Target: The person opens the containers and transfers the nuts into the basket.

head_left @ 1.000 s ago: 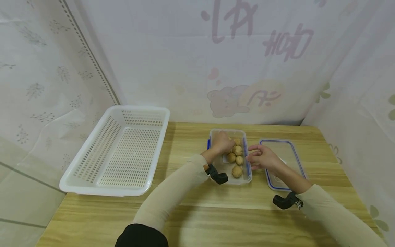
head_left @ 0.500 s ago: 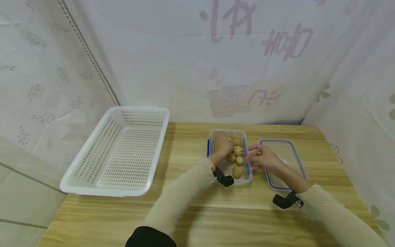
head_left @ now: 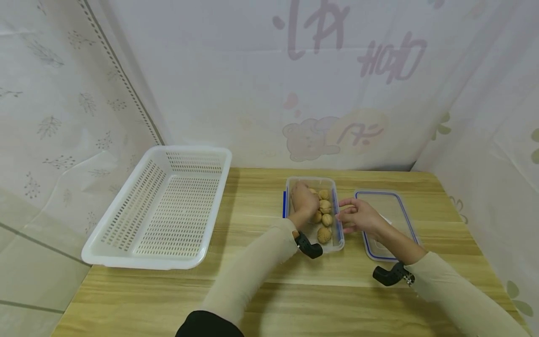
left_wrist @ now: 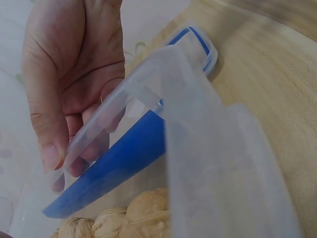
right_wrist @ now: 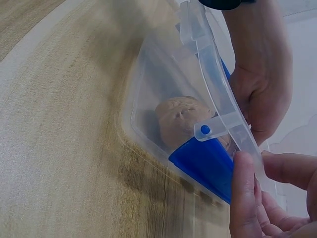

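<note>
Right hand pinches the clear plastic container by its rim — light pressure should steady it. Left hand is inside, beside the walnuts; grip hidden, cannot tell — approaching from above should limit rolling.

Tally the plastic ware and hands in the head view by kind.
White basket: 1
Clear box: 1
Blue-edged lid: 1
Hands, left hand and right hand: 2
Total: 5
</note>
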Demonstrator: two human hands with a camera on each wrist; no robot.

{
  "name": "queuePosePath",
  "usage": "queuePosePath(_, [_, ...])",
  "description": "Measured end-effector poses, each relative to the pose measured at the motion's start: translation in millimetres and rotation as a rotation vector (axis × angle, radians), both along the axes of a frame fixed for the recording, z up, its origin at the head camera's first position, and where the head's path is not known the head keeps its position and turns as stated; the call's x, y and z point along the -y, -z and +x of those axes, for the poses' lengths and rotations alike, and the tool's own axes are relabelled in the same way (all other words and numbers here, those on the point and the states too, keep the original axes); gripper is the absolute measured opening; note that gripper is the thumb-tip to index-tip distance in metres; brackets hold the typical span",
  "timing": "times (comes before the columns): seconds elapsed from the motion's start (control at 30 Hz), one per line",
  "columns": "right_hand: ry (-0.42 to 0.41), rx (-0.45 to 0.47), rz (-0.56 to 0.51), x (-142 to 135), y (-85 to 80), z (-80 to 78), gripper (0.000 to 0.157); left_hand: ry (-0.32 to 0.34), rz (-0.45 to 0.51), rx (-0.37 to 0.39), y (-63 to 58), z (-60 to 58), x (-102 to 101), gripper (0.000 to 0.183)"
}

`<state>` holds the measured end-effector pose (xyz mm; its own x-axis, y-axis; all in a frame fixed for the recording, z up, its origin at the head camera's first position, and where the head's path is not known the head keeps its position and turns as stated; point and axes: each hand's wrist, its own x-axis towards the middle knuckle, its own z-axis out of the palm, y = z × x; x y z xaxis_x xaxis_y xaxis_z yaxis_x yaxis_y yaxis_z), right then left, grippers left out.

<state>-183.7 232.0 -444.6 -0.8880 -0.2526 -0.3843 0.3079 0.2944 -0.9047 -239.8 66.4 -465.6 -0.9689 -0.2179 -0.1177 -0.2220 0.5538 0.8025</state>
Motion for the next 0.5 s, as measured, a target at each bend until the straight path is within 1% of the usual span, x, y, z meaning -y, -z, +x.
queuePosePath(0.17, [0.002, 0.005, -0.003, 0.3, -0.8, 0.0, 0.054, -0.013, 0.019, -0.004, -0.8, 1.5, 0.5, 0.036])
queuePosePath(0.33, [0.001, 0.005, -0.004, 0.2, -0.8, -0.4, 0.054, -0.014, 0.038, 0.000, 0.4, 0.6, 0.8, 0.035])
queuePosePath(0.4, [0.002, 0.007, -0.003, 0.3, -0.5, -0.4, 0.054, -0.008, 0.030, 0.015, 1.0, 0.1, 1.3, 0.031])
queuePosePath(0.5, [0.003, 0.010, -0.003, 0.3, -0.5, -0.5, 0.055, 0.002, 0.004, 0.024, 2.0, -1.5, 2.0, 0.021])
